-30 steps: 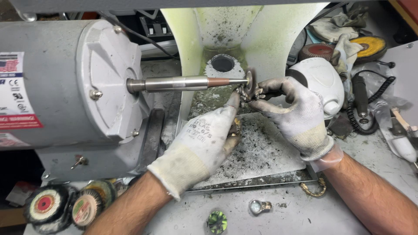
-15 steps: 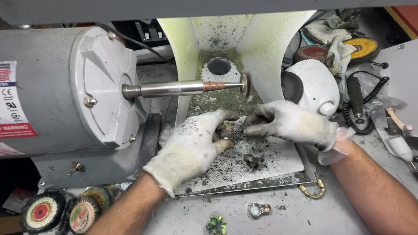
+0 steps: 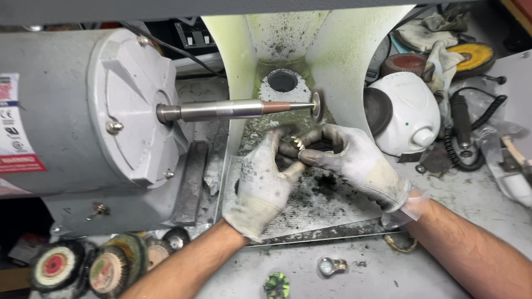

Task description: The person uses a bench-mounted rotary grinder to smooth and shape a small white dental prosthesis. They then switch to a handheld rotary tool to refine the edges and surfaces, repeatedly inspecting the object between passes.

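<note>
Both my hands wear dirty white work gloves and meet below the polishing spindle (image 3: 238,109). My left hand (image 3: 263,180) and my right hand (image 3: 349,158) together pinch a small gold-coloured metal piece (image 3: 299,143) between their fingertips. The piece sits a little below the small buffing wheel (image 3: 317,105) at the spindle's tip, apart from it. The grey motor housing (image 3: 83,116) fills the left side. Below my hands lies a dust-covered tray (image 3: 332,213).
A white dust hood (image 3: 332,44) with a round suction hole (image 3: 282,82) stands behind the spindle. A white rounded device (image 3: 407,113) and a coiled black cable (image 3: 471,127) sit to the right. Several buffing wheels (image 3: 83,268) lie at the lower left. A ring (image 3: 331,266) lies on the bench.
My hands have come down from the wheel at the spindle tip and now hold the small piece together below it, over the tray.
</note>
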